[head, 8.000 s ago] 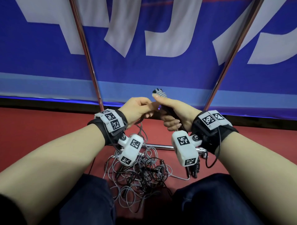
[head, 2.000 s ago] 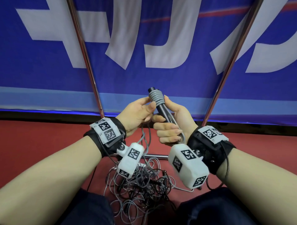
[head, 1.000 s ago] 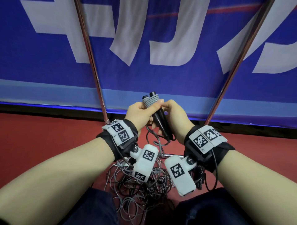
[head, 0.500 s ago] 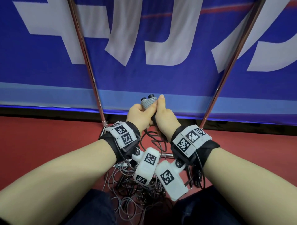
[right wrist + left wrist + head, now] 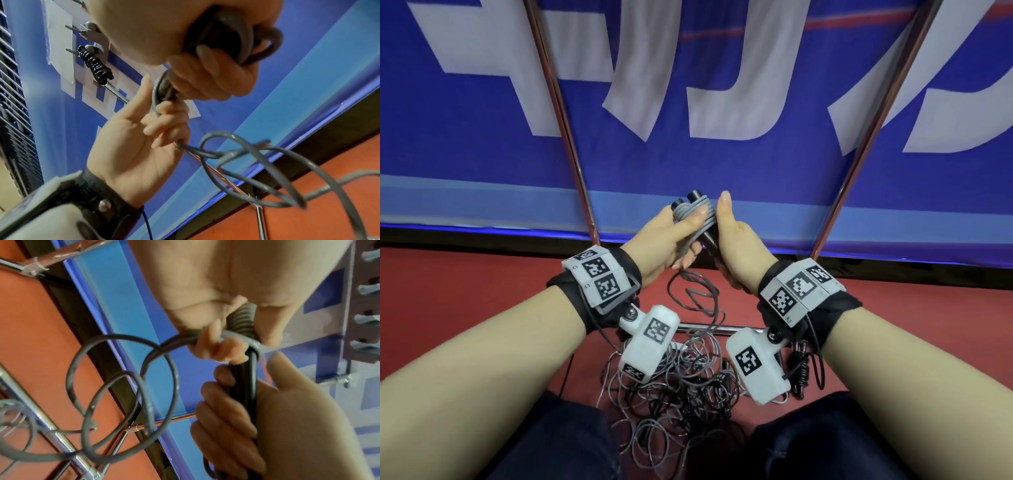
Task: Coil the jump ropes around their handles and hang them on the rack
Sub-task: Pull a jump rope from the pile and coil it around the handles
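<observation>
The blue fabric banner with large white letter shapes (image 5: 688, 85) fills the background; its writing is cut off and cannot be read. In front of it stand the thin reddish-metal uprights of the rack (image 5: 558, 102), rising from the red floor (image 5: 448, 291). On that floor, below the banner and between the person's knees, lies a tangled heap of grey and black jump-rope cord (image 5: 674, 387). Just below the banner's pale-blue stripe, the right hand (image 5: 739, 253) is wrapped around the lower part of a pair of black cylindrical jump-rope handles (image 5: 707, 233), thumb pointing up. The left hand (image 5: 664, 240) pinches the grey rubbery cord (image 5: 693, 214), which is coiled in several turns near the handles' top, loose loops trailing down. The left wrist view shows the tight ribbed coils (image 5: 242, 318) beside the thumb and metal hooks (image 5: 368, 287) on a rack bar. Only the right wrist view shows a black coiled rope (image 5: 94, 65) already hanging on a hook against the banner.
</observation>
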### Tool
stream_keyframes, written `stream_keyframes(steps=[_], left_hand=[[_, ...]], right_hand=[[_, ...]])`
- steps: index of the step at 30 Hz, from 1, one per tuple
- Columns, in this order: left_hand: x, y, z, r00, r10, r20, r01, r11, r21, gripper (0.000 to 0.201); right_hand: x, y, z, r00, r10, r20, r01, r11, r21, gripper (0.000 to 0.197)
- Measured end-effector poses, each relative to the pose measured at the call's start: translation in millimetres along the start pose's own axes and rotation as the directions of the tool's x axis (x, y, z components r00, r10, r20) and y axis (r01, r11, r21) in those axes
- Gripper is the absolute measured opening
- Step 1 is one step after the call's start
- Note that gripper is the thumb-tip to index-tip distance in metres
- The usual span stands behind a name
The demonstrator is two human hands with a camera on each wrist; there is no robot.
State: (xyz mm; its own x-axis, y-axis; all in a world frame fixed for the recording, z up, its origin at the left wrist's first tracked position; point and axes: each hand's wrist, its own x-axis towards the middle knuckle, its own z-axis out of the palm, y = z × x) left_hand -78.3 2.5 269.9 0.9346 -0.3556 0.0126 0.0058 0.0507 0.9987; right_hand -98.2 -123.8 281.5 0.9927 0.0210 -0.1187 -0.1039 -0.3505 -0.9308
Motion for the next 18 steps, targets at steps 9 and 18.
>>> stream_keyframes(steps=[9, 18], left_hand=[[-9, 6, -8, 0.986, -0.035, 0.161, 0.057, 0.989, -0.135, 0.008], [-11, 6, -9, 0.969, -0.144, 0.201, 0.126, 0.987, 0.103, 0.009]], right_hand=[[-14, -4, -13, 0.999, 0.019, 0.029, -0.018, 1.0, -0.023, 0.068], [-9, 2, -17, 0.995, -0.02, -0.095, 0.005, 0.988, -0.156, 0.066]])
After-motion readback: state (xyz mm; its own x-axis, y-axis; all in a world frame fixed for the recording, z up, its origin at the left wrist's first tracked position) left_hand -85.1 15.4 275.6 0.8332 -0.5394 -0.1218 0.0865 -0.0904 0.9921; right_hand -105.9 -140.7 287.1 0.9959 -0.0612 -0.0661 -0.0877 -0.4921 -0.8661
